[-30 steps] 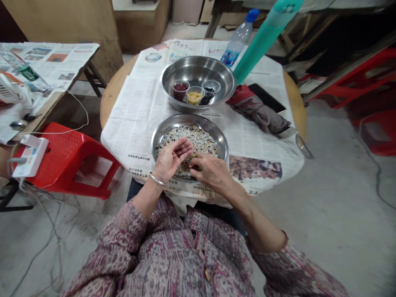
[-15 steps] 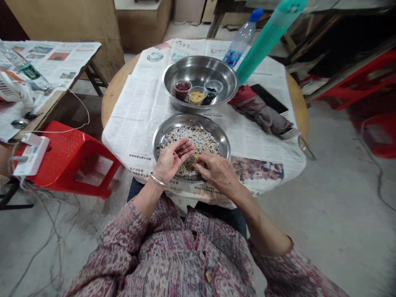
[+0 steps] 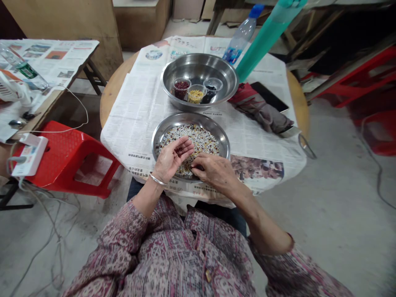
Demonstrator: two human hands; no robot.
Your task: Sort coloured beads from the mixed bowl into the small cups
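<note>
My left hand (image 3: 172,159) is cupped palm up over the near left part of a steel plate (image 3: 156,131), with a small heap of dark red beans (image 3: 178,152) in its palm. Mixed white grains, yellow kernels and dark red beans (image 3: 198,136) cover the plate's bottom. At the plate's near right side my right hand (image 3: 213,170) reaches down into the mix, thumb and fingertips pinched together. What sits between those fingertips is too small to make out.
Behind the plate, a steel basin (image 3: 198,62) holds cups of red beans (image 3: 182,86), yellow kernels (image 3: 196,95) and black beans (image 3: 211,92). A bottle (image 3: 239,39), green tube (image 3: 269,41), folded umbrella (image 3: 260,108) and phone (image 3: 269,97) occupy the right. A red stool (image 3: 68,161) stands left.
My right hand has shifted slightly left over the grains, its fingertips still pinched. My left hand keeps its cupped pose with the beans. The view has tilted a little.
</note>
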